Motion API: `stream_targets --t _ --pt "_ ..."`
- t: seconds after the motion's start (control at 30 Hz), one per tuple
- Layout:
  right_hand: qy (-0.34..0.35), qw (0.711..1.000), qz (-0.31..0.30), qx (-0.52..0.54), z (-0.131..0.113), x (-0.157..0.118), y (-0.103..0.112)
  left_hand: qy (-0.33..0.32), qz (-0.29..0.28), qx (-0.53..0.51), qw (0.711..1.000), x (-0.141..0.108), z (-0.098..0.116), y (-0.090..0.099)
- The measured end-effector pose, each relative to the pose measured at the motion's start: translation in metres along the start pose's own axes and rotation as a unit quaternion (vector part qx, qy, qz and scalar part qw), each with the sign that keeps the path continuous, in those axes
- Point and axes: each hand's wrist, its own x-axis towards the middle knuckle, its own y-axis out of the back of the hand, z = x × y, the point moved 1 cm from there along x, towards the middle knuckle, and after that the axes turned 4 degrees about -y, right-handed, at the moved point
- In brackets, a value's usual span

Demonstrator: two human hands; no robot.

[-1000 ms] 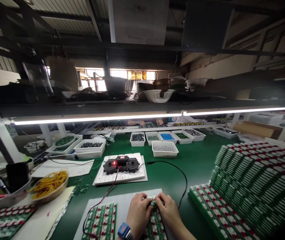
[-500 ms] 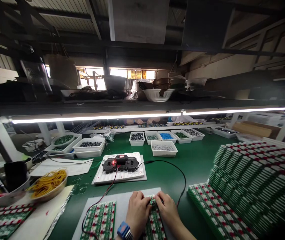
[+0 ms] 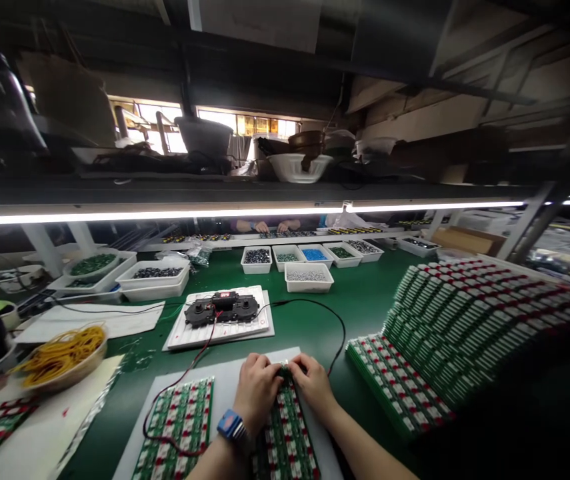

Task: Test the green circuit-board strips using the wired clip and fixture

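My left hand point(image 3: 256, 390), with a blue band point(image 3: 231, 425) on its wrist, is closed on the far end of a green circuit board panel point(image 3: 291, 427). From the other side my right hand point(image 3: 313, 385) pinches the same end, its fingertips close to the left ones. Fingers partly hide the small board section between them, so I cannot tell whether it is joined to the panel. Left of my hands lies a second circuit board panel point(image 3: 181, 421), crossed by a dark red cable. Both panels rest on a pale sheet point(image 3: 232, 363).
A black device point(image 3: 222, 308) sits on a white foam tray ahead. Tall stacked circuit boards point(image 3: 445, 333) stand at the right. Parts bins point(image 3: 309, 277) line the back. A bowl of yellow rubber bands point(image 3: 62, 360) is at left. Another person's hands point(image 3: 269, 227) show beyond the shelf.
The camera view has shifted, so the bench things appear further left and higher. My hands keep their grip at the panel's far end; the small section there is now more covered by fingers.
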Motion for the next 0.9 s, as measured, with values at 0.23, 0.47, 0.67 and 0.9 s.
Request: stream_targets --t 0.23,0.47,0.67,0.9 --pt "-0.012 0.992 -0.109 0.057 -0.004 0.003 0.016 -0.026 -0.055 -0.035 0.998 -0.004 0.003 0.015" --pt "-0.033 0.985 -0.152 0.069 -0.001 0.004 0.018 -0.017 -0.082 -0.071 0.994 -0.005 0.000 0.010" --pt "-0.032 0.983 -0.164 0.082 0.000 0.005 0.019 -0.035 -0.080 -0.061 0.994 -0.007 0.001 0.013" --pt "-0.019 0.981 -0.176 0.078 0.001 0.004 0.019 -0.050 -0.079 -0.036 0.995 -0.008 0.001 0.010"
